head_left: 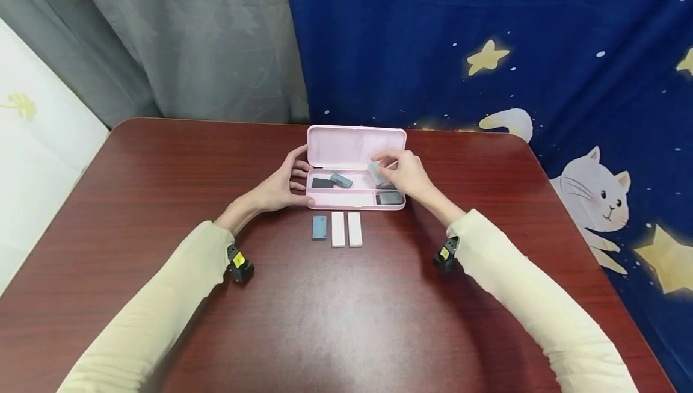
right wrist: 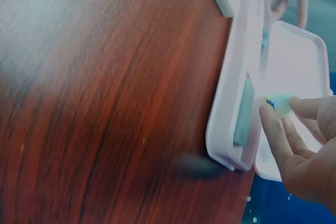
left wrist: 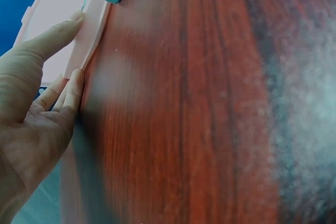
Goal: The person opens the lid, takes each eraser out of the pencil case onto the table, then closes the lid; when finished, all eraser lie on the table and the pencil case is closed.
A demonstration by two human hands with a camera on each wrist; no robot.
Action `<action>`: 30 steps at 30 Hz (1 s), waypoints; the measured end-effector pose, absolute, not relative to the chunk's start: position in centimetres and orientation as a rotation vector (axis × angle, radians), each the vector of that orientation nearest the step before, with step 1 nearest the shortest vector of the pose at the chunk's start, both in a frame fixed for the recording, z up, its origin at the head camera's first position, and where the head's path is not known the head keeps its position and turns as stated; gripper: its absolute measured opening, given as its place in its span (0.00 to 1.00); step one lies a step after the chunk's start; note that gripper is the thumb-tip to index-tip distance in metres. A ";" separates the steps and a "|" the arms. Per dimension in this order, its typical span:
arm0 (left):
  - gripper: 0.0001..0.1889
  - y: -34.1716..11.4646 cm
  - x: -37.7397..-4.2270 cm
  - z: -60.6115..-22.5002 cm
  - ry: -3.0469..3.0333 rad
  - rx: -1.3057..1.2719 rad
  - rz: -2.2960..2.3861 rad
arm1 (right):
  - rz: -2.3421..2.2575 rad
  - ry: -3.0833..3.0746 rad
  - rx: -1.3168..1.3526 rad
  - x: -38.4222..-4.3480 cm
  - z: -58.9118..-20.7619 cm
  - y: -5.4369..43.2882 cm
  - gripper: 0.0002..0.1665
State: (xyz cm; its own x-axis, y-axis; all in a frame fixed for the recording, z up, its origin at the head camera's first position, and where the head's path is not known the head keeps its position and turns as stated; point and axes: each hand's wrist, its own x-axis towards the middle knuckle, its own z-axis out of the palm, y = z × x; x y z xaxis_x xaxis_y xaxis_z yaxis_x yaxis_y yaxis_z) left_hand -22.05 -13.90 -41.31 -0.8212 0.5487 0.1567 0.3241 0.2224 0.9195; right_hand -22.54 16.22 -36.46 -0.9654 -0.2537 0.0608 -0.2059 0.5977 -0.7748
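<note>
A pink pencil case [head_left: 357, 146] lies with its lid raised at the table's back edge. My left hand [head_left: 278, 187] holds its left end, thumb at the front corner and fingers along the side. Over the right part of the rear compartment, my right hand [head_left: 405, 171] pinches a pale green eraser-like block [right wrist: 282, 104] between thumb and fingertips. Inside the case are a blue-grey block [head_left: 341, 180], a flat dark piece [head_left: 322, 183] and, at front right, a dark grey block [head_left: 390, 198]. Another dark piece shows partly beneath my right hand.
In front of the case, a blue block [head_left: 319, 228] and two white blocks [head_left: 338, 229] lie in a row on the reddish-brown table [head_left: 346, 321]. Behind the table hang a grey curtain [head_left: 216, 38] and a blue curtain with stars [head_left: 400, 44].
</note>
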 end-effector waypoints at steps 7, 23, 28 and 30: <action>0.61 -14.1 -22.1 -41.1 2.297 0.822 1.631 | -1.442 2.667 -0.337 -21.2 -36.0 17.7 0.14; 0.59 -14.1 -21.7 -41.5 2.276 0.816 1.665 | -1.670 2.312 -0.170 -17.2 -36.1 17.8 0.16; 0.59 -13.9 -21.8 -41.4 2.267 0.827 1.676 | -1.667 2.256 -0.157 -16.0 -36.4 17.8 0.14; 0.59 -13.8 -21.8 -41.4 2.264 0.826 1.680 | -1.647 2.243 -0.162 -15.5 -36.7 17.8 0.13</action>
